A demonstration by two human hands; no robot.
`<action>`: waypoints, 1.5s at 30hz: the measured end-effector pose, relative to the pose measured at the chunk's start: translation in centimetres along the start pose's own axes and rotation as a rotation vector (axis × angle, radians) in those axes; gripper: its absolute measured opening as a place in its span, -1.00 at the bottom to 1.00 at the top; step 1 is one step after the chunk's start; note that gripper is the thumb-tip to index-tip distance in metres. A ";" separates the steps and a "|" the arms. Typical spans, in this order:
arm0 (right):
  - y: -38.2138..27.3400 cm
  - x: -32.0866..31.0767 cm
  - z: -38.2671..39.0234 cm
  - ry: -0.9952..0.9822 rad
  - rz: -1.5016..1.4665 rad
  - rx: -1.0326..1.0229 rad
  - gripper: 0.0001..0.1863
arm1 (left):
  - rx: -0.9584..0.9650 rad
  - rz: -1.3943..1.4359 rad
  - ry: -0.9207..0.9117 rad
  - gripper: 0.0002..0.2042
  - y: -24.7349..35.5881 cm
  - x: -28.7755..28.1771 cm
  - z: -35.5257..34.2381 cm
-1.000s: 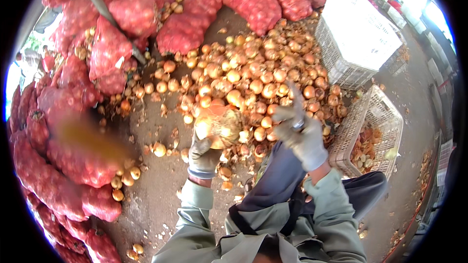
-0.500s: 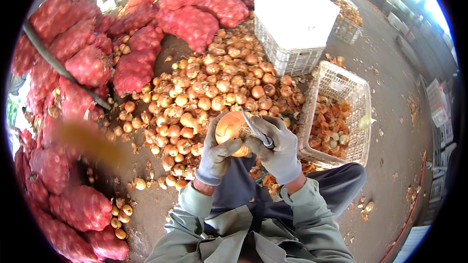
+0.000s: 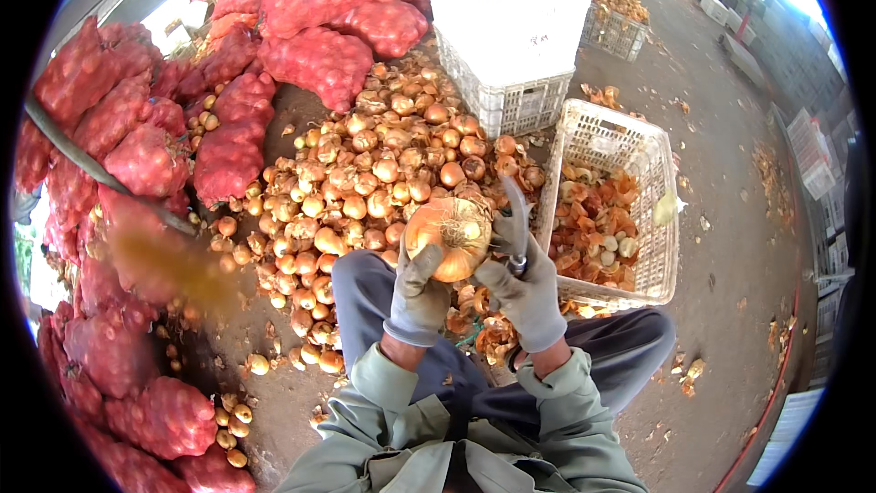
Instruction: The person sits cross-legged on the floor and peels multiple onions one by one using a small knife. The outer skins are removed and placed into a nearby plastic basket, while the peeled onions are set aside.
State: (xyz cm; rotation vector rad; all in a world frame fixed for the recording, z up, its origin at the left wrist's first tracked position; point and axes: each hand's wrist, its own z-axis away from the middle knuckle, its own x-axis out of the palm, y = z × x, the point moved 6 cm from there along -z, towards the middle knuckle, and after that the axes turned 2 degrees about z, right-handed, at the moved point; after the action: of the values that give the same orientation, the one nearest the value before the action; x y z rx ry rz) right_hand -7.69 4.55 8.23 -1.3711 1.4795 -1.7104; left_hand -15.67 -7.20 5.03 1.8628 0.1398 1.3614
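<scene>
A large onion (image 3: 453, 236) with brownish-orange skin rests in my gloved left hand (image 3: 418, 297), whose thumb presses on its near side. The onion's root end faces up. My right hand (image 3: 527, 297), also gloved, is closed round the handle of a small knife (image 3: 516, 212) with a curved blade pointing up and away. The blade stands just right of the onion, apart from it. Beyond my hands spreads a big heap of onions (image 3: 365, 173) on the floor.
To the right stands a white plastic crate (image 3: 673, 219) with onion skins and a few pale onions inside. Behind it are stacked white crates (image 3: 506, 110). Red mesh sacks (image 3: 164, 415) of onions pile up on the left and at the back. A dark pole (image 3: 87, 160) leans there.
The knife has moved off the onion to the right, and its blade now points up. The onion has turned, showing its root end. The whole view has shifted slightly.
</scene>
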 end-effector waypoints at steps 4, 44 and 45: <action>0.0 -1.6 -0.6 0.034 0.032 0.022 -0.31 | -0.036 -0.077 0.046 -0.33 -2.0 -0.4 1.0; -0.2 -9.1 2.4 -0.043 1.606 -0.427 -0.30 | -0.643 -0.103 -0.092 -0.19 -7.2 1.7 1.3; -0.6 -9.0 2.4 -0.046 1.593 -0.439 -0.30 | -0.661 -0.101 -0.091 -0.19 -7.0 2.0 1.4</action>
State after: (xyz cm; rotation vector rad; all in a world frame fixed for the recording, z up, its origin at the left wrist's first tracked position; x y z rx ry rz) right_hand -2.06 11.40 5.28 -0.0412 2.0132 -0.3209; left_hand -11.21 -2.22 1.83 1.3332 -0.2359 1.0768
